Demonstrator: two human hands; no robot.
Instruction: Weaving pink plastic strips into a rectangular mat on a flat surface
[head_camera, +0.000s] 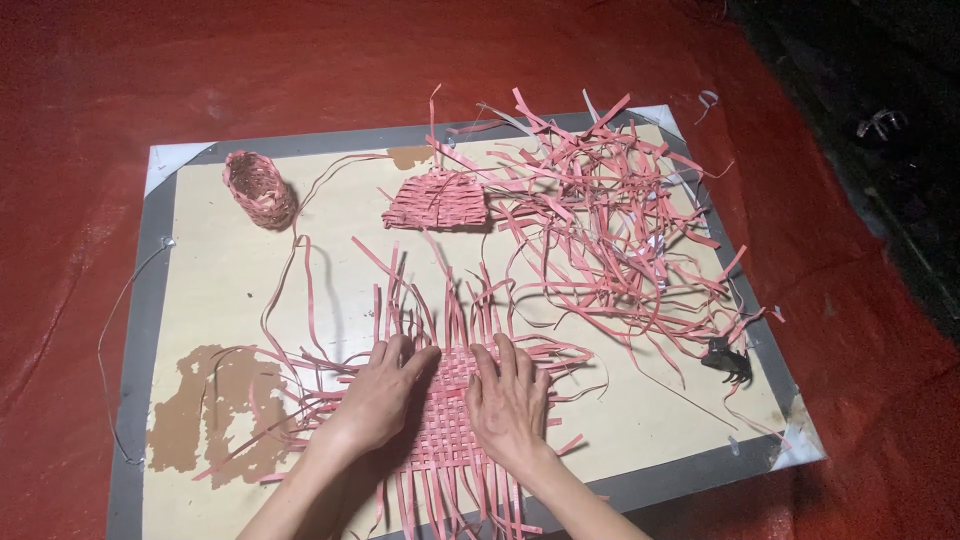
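A flat mat woven from pink strips (455, 390) lies near the front edge of a pale board (230, 290). Loose strip ends stick out from it on all sides. My left hand (378, 395) lies flat on the mat's left part, fingers spread and pointing away from me. On the mat's right part my right hand (508, 398) presses down the same way. Neither hand holds anything.
A small woven pink cup (260, 188) lies on its side at the board's back left. A half-woven dome piece (437, 201) sits at the back middle. A tangle of loose pink strips (610, 220) fills the right. A black clip (727, 360) lies near the right edge. Red sheeting (80, 120) surrounds the board.
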